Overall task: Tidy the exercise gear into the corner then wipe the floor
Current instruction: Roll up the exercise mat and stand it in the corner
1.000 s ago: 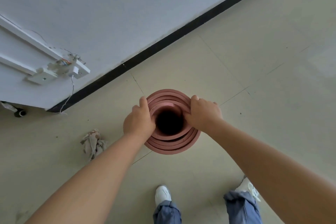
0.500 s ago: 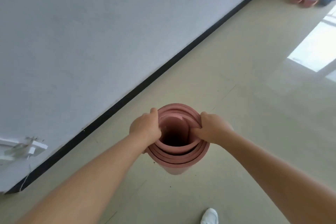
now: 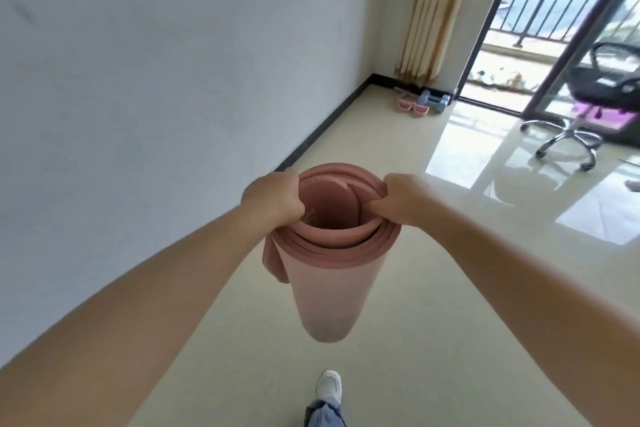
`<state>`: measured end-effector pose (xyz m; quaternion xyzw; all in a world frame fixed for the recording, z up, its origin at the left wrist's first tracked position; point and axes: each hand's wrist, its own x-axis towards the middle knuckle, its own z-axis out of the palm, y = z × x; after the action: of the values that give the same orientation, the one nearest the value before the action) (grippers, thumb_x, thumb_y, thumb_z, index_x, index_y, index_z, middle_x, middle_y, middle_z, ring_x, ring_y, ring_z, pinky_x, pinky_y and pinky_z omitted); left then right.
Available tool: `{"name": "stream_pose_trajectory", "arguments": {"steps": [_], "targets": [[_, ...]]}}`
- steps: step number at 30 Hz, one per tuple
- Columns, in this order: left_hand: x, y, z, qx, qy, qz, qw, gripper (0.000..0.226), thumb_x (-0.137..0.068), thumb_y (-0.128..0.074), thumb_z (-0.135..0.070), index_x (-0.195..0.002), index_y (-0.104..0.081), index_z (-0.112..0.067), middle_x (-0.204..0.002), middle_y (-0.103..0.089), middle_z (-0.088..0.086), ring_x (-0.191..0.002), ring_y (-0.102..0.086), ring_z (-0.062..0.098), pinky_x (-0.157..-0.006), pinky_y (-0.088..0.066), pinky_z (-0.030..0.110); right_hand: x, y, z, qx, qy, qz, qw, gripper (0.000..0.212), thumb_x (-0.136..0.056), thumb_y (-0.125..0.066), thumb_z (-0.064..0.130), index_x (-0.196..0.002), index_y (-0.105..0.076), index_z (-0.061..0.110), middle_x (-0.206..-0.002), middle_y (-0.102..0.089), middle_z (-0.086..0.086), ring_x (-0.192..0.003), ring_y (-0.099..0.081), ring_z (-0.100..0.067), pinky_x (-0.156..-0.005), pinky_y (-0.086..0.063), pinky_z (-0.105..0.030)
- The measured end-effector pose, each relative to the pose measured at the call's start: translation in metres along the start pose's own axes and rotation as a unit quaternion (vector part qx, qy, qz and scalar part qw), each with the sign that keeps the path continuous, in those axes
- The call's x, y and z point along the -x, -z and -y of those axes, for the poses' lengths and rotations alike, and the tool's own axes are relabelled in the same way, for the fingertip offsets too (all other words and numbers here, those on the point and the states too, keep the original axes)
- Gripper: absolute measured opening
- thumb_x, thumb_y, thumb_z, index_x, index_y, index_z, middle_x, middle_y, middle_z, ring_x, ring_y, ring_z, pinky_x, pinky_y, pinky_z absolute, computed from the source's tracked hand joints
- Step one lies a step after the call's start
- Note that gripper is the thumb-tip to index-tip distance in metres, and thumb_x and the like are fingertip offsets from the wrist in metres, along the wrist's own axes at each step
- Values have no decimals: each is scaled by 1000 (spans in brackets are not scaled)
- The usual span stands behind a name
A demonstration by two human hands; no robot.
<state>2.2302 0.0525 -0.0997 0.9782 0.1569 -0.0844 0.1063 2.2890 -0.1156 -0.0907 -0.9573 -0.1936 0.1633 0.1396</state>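
A pale, glossy tiled floor (image 3: 398, 288) runs ahead to the far corner of the room, bright with window light that falls in patches on the right. A plain white wall (image 3: 156, 62) bounds it on the left, edged at the bottom by a dark skirting board (image 3: 325, 128). In the corner, below a beige curtain (image 3: 429, 10), pink push-up handles (image 3: 412, 107) lie just beside blue dumbbells (image 3: 434, 101). To the right, a glass sliding door (image 3: 540, 45) opens onto a railed balcony, and a black office chair (image 3: 595, 94) on a chrome wheeled base stands near it. The rolled pink exercise mat (image 3: 332, 274) hangs upright above the floor, clear of it, its open top end facing the camera. The left hand (image 3: 273, 199) grips the rim on the left with curled fingers; the right hand (image 3: 401, 199) pinches the rolled layers on the right. A white shoe (image 3: 329, 388) steps forward below.
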Motion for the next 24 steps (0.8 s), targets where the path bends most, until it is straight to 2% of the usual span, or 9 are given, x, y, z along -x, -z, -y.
{"name": "stream_pose_trajectory", "arguments": {"steps": [2,5,11,17,20,24], "targets": [[-49,22,-20,-5,-23,-3,1000,33,-88,-48,-9,-121,-46,-9,-108,-58,11,-85,-46,23,-72,-40,30,-38,30,-14,2,-16,-8,1000,19,-86,-53,25,-77,-50,8,-66,-45,0,-78,-48,-22,-51,-33,-21],[-121,48,-50,-15,-61,8,998,31,-87,-49,-8,-118,-48,-9,-94,-51,6,-84,-48,22,-70,-40,30,-94,70,-38,6,-38,-9,999,20,-87,-52,27,-80,-52,9,-74,-49,-2,-78,-49,-20,-53,-35,-22],[-255,91,-117,-25,-118,16,993,29,-88,-47,-9,-116,-48,-9,-92,-48,4,-85,-49,22,-72,-42,30,-202,143,-92,-14,-89,-46,995,25,-86,-53,26,-65,-46,14,-68,-48,0,-76,-50,-20,-55,-36,-23],[-391,110,-188,-20,-128,29,991,28,-87,-47,-9,-115,-49,-7,-115,-57,11,-107,-56,29,-77,-42,31,-323,201,-162,-25,-107,-85,990,32,-85,-53,23,-59,-36,16,-64,-41,2,-69,-44,-19,-49,-30,-22],[-466,115,-227,-20,-123,38,991,28,-87,-47,-7,-114,-51,-5,-109,-57,12,-101,-55,28,-74,-39,29,-390,230,-203,-23,-100,-88,991,32,-84,-53,24,-59,-36,16,-64,-41,3,-63,-42,-15,-49,-30,-22],[-562,124,-279,-10,-117,53,992,22,-87,-47,-7,-108,-51,-8,-100,-54,9,-89,-50,23,-72,-38,28,-479,275,-256,-32,-85,-76,993,32,-84,-55,25,-59,-36,18,-65,-40,4,-77,-46,-21,-51,-31,-22]]}}
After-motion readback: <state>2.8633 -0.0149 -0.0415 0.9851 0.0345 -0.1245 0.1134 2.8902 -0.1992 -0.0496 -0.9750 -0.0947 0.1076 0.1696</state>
